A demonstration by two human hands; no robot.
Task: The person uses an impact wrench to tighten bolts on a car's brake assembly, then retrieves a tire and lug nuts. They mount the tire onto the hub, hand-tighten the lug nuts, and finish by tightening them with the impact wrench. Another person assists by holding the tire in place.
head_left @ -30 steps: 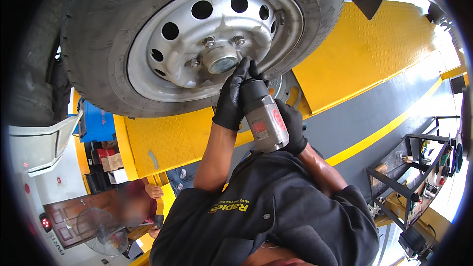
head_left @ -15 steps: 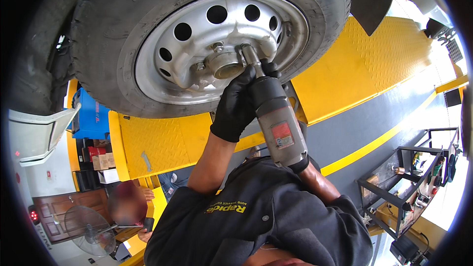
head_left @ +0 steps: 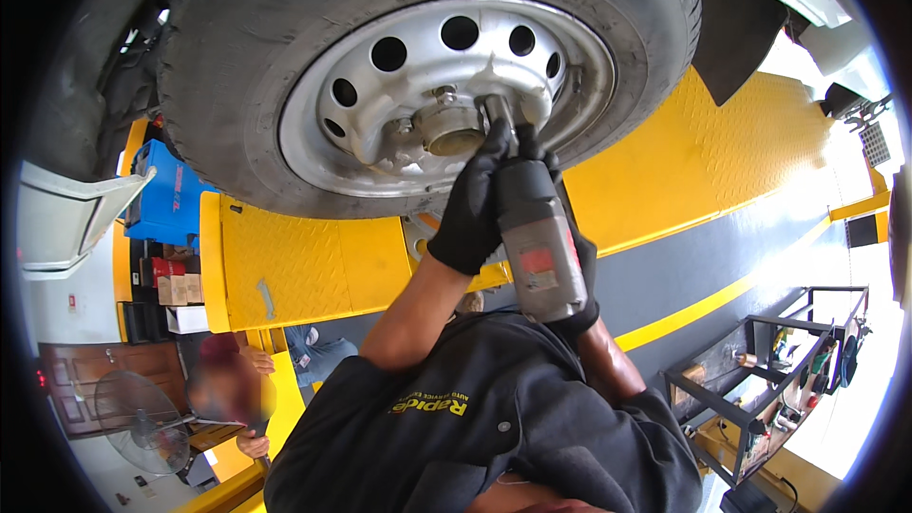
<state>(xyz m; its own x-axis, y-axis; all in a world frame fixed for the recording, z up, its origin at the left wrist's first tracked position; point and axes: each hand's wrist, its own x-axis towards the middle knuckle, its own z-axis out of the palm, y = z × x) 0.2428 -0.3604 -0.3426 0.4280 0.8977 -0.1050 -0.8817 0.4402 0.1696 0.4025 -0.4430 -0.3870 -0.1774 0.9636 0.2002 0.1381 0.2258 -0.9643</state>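
A grey and black impact wrench (head_left: pixel 539 233) points up at the wheel. Its silver socket (head_left: pixel 498 110) sits at the right side of the hub, over a spot where the fastener is hidden. My left hand (head_left: pixel 469 217), black-gloved, is closed round the wrench's nose and the base of the socket. Behind the tool body, my right hand (head_left: pixel 587 275), also gloved, wraps the handle; its fingers are mostly hidden. The silver steel wheel (head_left: pixel 356 85) carries a black tire (head_left: pixel 233 95). Lug nuts (head_left: pixel 445 94) show at the upper left of the round hub centre (head_left: pixel 454 141).
Yellow lift platforms (head_left: pixel 313 256) lie below the wheel. A person (head_left: pixel 228 385) stands at lower left beside a fan (head_left: pixel 142 423). A blue box (head_left: pixel 169 195) is at left. A black metal frame cart (head_left: pixel 769 375) with tools stands at right.
The wheel sits slightly further right in view. The wrench has become more upright, its socket still against the right side of the hub. Both hands keep their hold.
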